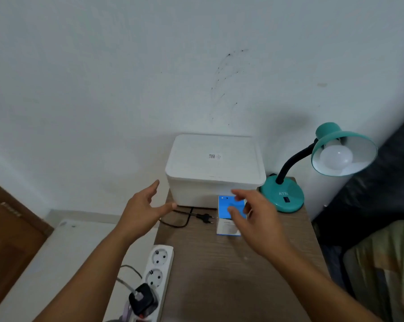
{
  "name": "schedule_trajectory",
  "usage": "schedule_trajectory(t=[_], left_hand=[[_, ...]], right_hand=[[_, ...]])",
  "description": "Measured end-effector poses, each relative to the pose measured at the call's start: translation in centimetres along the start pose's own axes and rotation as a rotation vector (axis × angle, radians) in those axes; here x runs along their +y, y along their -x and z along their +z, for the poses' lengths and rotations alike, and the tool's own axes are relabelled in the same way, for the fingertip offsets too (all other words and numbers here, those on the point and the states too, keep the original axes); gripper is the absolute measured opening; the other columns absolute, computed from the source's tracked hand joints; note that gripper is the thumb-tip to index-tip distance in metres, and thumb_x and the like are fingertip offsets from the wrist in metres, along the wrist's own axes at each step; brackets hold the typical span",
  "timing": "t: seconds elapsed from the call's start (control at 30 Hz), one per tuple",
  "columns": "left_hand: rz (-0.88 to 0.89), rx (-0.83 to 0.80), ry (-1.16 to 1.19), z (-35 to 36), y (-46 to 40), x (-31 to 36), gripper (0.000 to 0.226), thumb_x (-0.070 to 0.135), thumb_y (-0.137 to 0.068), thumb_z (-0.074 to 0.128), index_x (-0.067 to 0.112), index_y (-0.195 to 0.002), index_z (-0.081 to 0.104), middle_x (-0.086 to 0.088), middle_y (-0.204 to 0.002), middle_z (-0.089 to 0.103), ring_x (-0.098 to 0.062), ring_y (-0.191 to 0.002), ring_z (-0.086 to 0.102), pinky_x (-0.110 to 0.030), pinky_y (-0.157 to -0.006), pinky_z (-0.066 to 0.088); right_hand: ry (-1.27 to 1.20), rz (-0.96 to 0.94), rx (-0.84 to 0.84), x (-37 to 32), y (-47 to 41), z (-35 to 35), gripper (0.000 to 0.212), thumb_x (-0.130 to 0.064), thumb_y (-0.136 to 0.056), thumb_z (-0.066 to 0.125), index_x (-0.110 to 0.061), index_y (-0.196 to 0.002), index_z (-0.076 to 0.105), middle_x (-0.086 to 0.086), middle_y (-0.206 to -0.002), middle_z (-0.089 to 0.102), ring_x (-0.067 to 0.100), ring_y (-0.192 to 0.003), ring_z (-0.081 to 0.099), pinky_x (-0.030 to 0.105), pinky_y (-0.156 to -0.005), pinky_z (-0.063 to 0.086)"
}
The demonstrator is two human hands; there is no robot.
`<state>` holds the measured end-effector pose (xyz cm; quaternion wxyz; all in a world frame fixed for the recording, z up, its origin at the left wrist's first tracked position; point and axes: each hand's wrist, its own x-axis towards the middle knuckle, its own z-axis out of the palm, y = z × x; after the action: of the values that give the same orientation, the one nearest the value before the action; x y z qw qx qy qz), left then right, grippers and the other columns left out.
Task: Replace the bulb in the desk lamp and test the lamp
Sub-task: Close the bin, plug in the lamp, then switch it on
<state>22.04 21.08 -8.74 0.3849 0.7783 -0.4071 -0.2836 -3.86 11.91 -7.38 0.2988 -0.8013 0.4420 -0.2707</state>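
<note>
We stand at a small wooden table [219, 275] pushed against a white wall [103, 77]. At 12 o'clock on the table sits a white lidded box [215, 168] with a small label on its lid. At about 2 o'clock stands the teal desk lamp [287, 196]; its round base rests on the table just beside the box, the black flexible neck bends up to the right, and the shade opens toward us. Inside the shade we see a white bulb [336, 157], not lit.

The lamp's black plug [205, 217] lies loose on the table in front of the box, with its cord [175, 223] curling to the left; it is not in any socket. At 7 o'clock a white power strip [159, 270] lies on the table's left edge, with a black adapter [142, 299] plugged into its near end.

Our left hand [145, 210] is open, fingers spread, at the box's front left corner; whether the thumb touches the box we cannot tell. Our right hand [254, 217] is also open, fingers loosely curved, over a small blue and white bulb carton [228, 219] that lies in front of the box. The hand covers part of the carton, and we cannot tell if the fingers touch it.
</note>
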Motion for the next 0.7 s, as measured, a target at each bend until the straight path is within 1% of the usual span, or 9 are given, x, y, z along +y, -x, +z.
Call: schedule_trajectory(t=[0.07,0.2,0.27,0.33,0.4,0.43,0.5,0.6,0.7], left_hand=[[-0.027,-0.044,0.029,-0.2,1.6,-2.0,0.09,0.04,-0.077,0.081,0.027,-0.152,0.033,0.005,-0.151,0.044,-0.016,-0.138,0.042,-0.032,-0.108,0.037],[-0.085,-0.188,-0.001,-0.8,3.8,-5.2,0.086,0.035,-0.078,0.082,0.027,-0.15,0.036,0.012,-0.145,0.049,-0.01,-0.131,0.048,-0.023,-0.101,0.037],[-0.099,-0.251,-0.01,-1.0,4.7,-6.1,0.075,0.034,-0.078,0.081,0.035,-0.143,0.044,0.023,-0.134,0.053,-0.006,-0.125,0.051,-0.018,-0.094,0.04],[-0.108,-0.331,0.005,-0.9,5.3,-6.6,0.055,0.027,-0.081,0.08,0.047,-0.126,0.055,0.033,-0.117,0.061,-0.001,-0.118,0.057,-0.013,-0.086,0.044],[-0.105,-0.386,0.014,-0.6,5.7,-7.2,0.045,0.019,-0.082,0.078,0.043,-0.118,0.065,0.027,-0.111,0.069,0.002,-0.109,0.063,-0.022,-0.09,0.052],[-0.104,-0.386,0.013,-0.5,5.7,-7.6,0.043,0.016,-0.083,0.077,0.038,-0.119,0.068,0.023,-0.11,0.071,0.003,-0.106,0.064,-0.027,-0.094,0.052],[-0.093,-0.366,0.023,-0.4,5.8,-8.2,0.041,0.012,-0.084,0.075,0.035,-0.117,0.071,0.021,-0.108,0.072,0.004,-0.103,0.066,-0.029,-0.095,0.053],[-0.098,-0.327,0.066,-0.4,5.8,-8.8,0.042,0.009,-0.083,0.075,0.039,-0.114,0.071,0.024,-0.106,0.071,0.006,-0.103,0.065,-0.022,-0.091,0.051],[-0.097,-0.299,0.081,-0.1,5.6,-9.4,0.042,0.012,-0.082,0.077,0.039,-0.113,0.072,0.027,-0.107,0.07,0.01,-0.102,0.063,-0.017,-0.088,0.049]], right_hand=[[-0.093,0.034,-0.102,-0.6,1.6,2.7,0.039,-0.034,-0.089,0.064,-0.032,-0.128,0.058,-0.015,-0.096,0.062,-0.001,-0.07,0.053,0.012,-0.066,0.04],[-0.122,0.183,-0.25,-1.1,2.8,8.0,0.046,-0.028,-0.092,0.061,-0.026,-0.138,0.051,-0.008,-0.088,0.064,0.003,-0.078,0.059,0.012,-0.068,0.045],[-0.134,0.263,-0.25,-1.1,2.6,10.0,0.053,-0.024,-0.093,0.057,-0.025,-0.144,0.043,0.0,-0.094,0.069,0.009,-0.078,0.063,0.022,-0.072,0.051],[-0.085,0.305,-0.216,-0.7,1.9,11.7,0.058,-0.02,-0.092,0.052,-0.023,-0.148,0.038,0.008,-0.104,0.069,0.017,-0.085,0.064,0.027,-0.077,0.05],[-0.016,0.333,-0.178,-0.1,1.0,13.0,0.059,-0.019,-0.092,0.05,-0.022,-0.149,0.035,0.012,-0.111,0.067,0.023,-0.095,0.063,0.031,-0.085,0.05],[-0.001,0.348,-0.161,0.0,0.7,13.4,0.06,-0.019,-0.093,0.049,-0.021,-0.15,0.034,0.012,-0.112,0.066,0.024,-0.098,0.063,0.034,-0.088,0.051],[0.029,0.367,-0.143,0.3,0.2,14.2,0.06,-0.02,-0.094,0.048,-0.023,-0.151,0.03,0.012,-0.114,0.065,0.025,-0.097,0.062,0.035,-0.087,0.052],[0.115,0.377,-0.158,0.7,-0.3,15.0,0.058,-0.023,-0.096,0.045,-0.025,-0.151,0.028,0.012,-0.123,0.061,0.028,-0.105,0.06,0.036,-0.087,0.049],[0.173,0.379,-0.162,1.0,-1.0,15.5,0.052,-0.026,-0.096,0.045,-0.025,-0.147,0.036,0.012,-0.125,0.061,0.03,-0.108,0.06,0.04,-0.089,0.051]])
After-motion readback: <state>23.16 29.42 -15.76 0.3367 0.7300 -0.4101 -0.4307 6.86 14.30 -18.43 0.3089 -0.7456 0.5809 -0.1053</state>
